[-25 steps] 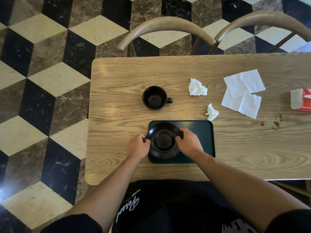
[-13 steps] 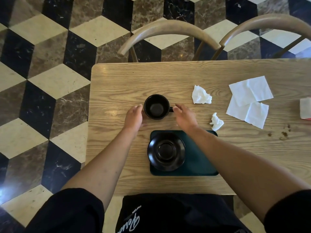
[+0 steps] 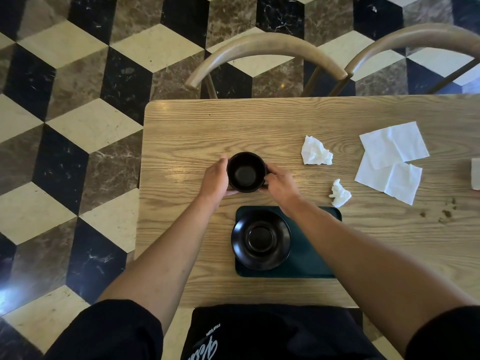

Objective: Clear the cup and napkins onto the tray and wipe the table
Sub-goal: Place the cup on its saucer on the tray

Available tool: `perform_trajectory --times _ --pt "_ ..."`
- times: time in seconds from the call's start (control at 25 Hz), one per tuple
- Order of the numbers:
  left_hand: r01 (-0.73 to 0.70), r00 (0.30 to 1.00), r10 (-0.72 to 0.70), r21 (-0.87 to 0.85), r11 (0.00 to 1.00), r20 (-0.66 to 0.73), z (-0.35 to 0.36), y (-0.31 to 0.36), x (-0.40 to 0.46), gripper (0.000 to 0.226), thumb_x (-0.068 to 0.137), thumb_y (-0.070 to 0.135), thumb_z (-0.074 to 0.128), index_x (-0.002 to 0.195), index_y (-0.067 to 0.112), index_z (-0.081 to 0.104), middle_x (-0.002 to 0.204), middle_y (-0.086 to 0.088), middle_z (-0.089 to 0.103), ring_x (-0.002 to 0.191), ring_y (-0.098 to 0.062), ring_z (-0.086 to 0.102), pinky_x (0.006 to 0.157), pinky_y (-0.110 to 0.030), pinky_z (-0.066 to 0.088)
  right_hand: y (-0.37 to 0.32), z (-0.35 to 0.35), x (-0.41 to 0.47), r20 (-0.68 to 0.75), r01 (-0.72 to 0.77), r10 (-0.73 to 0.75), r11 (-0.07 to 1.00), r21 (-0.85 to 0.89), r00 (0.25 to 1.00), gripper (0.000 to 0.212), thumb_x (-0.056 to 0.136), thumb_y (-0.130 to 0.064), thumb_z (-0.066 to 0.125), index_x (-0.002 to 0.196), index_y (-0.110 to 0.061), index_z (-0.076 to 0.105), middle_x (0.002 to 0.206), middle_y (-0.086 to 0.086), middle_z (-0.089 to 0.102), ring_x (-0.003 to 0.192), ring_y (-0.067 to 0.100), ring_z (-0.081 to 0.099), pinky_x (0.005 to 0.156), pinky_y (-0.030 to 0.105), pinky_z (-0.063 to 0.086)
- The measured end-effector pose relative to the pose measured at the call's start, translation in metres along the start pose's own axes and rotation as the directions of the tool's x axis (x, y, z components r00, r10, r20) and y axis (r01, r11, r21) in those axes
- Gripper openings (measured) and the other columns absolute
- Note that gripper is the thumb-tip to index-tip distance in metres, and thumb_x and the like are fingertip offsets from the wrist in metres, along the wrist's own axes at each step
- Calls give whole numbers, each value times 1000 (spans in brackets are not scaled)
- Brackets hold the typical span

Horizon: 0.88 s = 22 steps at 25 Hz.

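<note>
A black cup point(image 3: 245, 172) stands on the wooden table point(image 3: 285, 120), just beyond the dark green tray point(image 3: 309, 258). My left hand point(image 3: 215, 180) wraps around its left side, and my right hand point(image 3: 279, 181) grips its right side, covering the handle. A black saucer point(image 3: 260, 239) lies on the tray's left half. A crumpled napkin point(image 3: 315, 152) sits right of the cup, and a smaller one point(image 3: 340, 194) lies by the tray's far right corner. Flat white napkins point(image 3: 389, 162) are spread further right.
Brown stains point(image 3: 445, 213) mark the table at the right, near a box point(image 3: 475, 174) cut off by the frame edge. Two curved wooden chair backs point(image 3: 265, 49) stand beyond the table's far edge. Patterned marble floor lies to the left.
Both hands left the saucer on the tray, reached forward to the cup, and have now closed around its sides.
</note>
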<state>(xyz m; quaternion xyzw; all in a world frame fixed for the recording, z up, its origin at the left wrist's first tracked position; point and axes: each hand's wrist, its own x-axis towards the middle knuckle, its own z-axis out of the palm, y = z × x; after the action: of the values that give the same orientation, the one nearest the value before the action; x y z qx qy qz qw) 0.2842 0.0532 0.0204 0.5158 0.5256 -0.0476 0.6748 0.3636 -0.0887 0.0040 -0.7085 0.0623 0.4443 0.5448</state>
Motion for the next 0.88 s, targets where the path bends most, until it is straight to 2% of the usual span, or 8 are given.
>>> perform_trajectory --times 0.12,0.2,0.28,0.36,0.44,0.52,0.64,0.88 --pt "-59 998 58 13 998 22 -8 -2 -17 31 104 33 46 123 19 66 127 -9 64 117 -28 64 77 -49 65 2 -4 -17 29 60 -61 997 48 998 48 94 10 38 119 -15 70 114 5 72 106 18 70 84 32 60" --pt "-72 997 71 24 997 33 -14 -5 -31 27 103 24 49 125 16 63 117 -6 65 111 -27 66 79 -50 64 5 -9 -31 31 85 -87 994 62 996 51 94 12 38 117 -18 72 118 6 70 107 18 69 83 31 60" --pt "-76 996 73 48 996 59 -17 -10 -48 26 104 17 50 127 18 61 108 -3 65 105 -25 68 79 -50 64 14 -17 -45 41 77 -80 995 64 996 48 94 12 40 118 -16 72 120 9 68 108 22 69 85 35 60" --pt "-84 992 77 67 994 96 -20 -24 -63 25 103 12 51 125 20 61 106 -7 68 104 -26 70 78 -48 65 24 -26 -62 66 67 -71 996 63 995 46 95 11 42 122 -14 70 118 8 70 109 22 69 88 37 59" --pt "-65 991 58 57 996 119 -21 -39 -75 23 103 12 52 120 22 63 110 -11 69 106 -29 70 77 -49 64 36 -32 -78 88 74 -77 996 41 993 45 97 8 43 125 -16 69 121 6 69 112 20 68 90 38 59" --pt "-22 992 17 39 999 123 -21 -56 -81 26 103 12 53 127 18 63 117 -15 68 108 -32 70 79 -52 64 48 -39 -94 81 61 -64 998 29 995 45 98 6 44 128 -19 68 125 5 66 114 19 66 91 38 59" --pt "23 992 -26 24 999 125 -19 -74 -92 31 104 12 52 133 15 61 120 -13 68 102 -28 73 78 -51 64 63 -43 -110 65 40 -41 999 26 997 44 99 5 45 129 -18 67 130 8 58 117 21 64 90 37 59" --pt "23 992 -30 57 998 122 -20 -99 -102 30 105 11 48 129 21 63 126 -13 66 111 -31 68 78 -51 64 77 -43 -126 56 32 -30 999 -40 998 42 101 5 44 131 -17 64 125 6 53 113 21 62 88 31 59"
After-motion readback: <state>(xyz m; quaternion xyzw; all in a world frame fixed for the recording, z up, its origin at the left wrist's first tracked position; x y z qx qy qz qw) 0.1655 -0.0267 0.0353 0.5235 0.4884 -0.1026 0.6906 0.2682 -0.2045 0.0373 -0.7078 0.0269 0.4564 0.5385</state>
